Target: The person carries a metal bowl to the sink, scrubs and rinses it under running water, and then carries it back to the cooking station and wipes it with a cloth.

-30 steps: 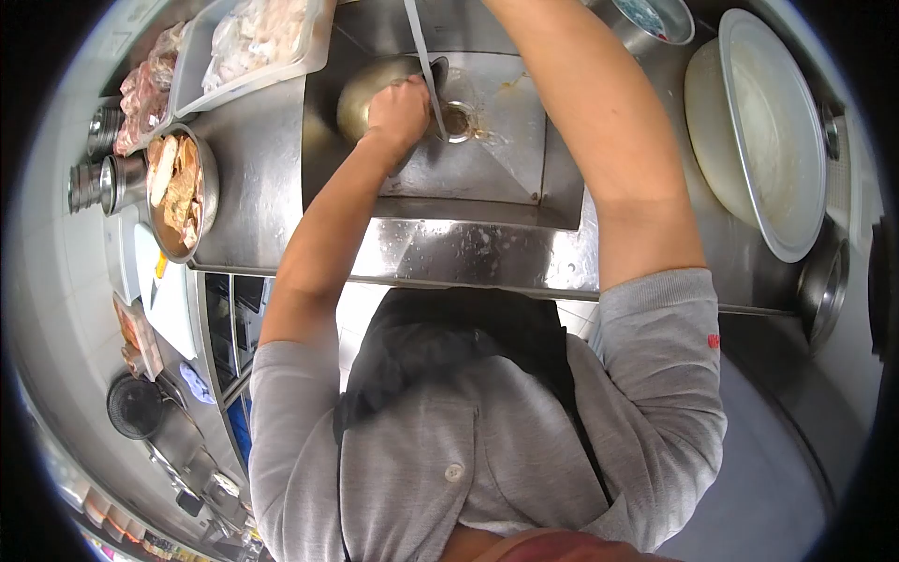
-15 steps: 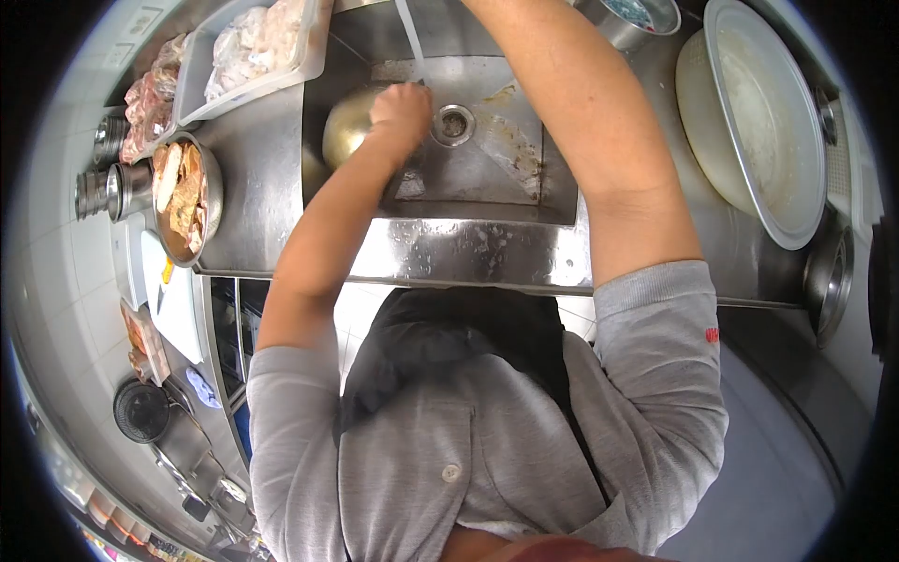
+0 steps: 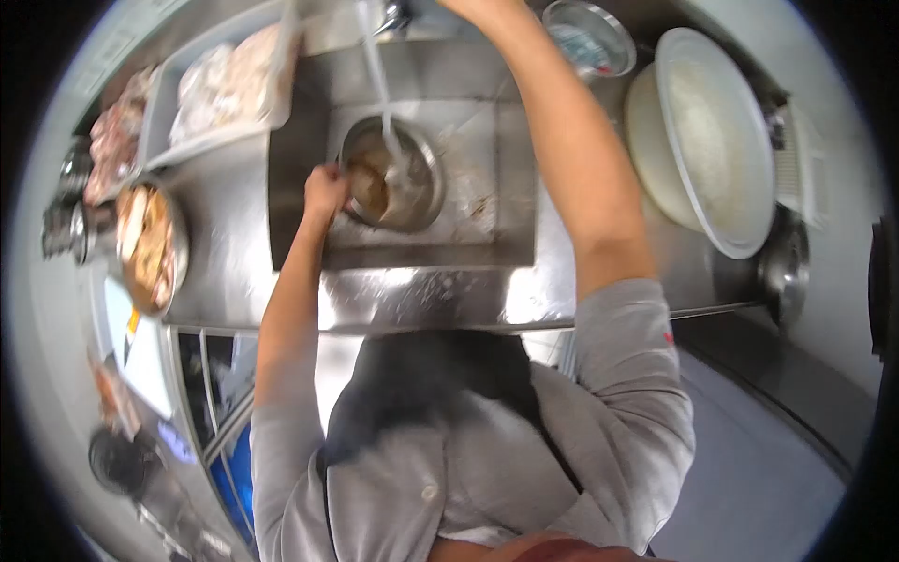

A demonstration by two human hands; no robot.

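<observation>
My left hand (image 3: 326, 190) is closed on the left rim of a round metal bowl (image 3: 426, 192) inside the steel sink (image 3: 468, 234). The bowl is tilted, with its opening towards me and some brownish liquid or residue in it. From the tap a stream of water (image 3: 376, 75) falls into the bowl. My right arm reaches over the sink's right side to the top edge of the view. Only a part of my right hand (image 3: 476, 7) shows there, and its fingers are cut off.
Left of the sink stand a plastic tub (image 3: 281, 103) of pale meat and a metal bowl (image 3: 150, 248) of meat pieces. On the right are a large white basin (image 3: 655, 140) and a smaller metal bowl (image 3: 618, 42). A knife (image 3: 130, 328) lies on a white board (image 3: 150, 370).
My left hand has moved to the bowl's left rim, and the bowl has turned from showing its outside to showing its inside under the water. The whole view has shifted.
</observation>
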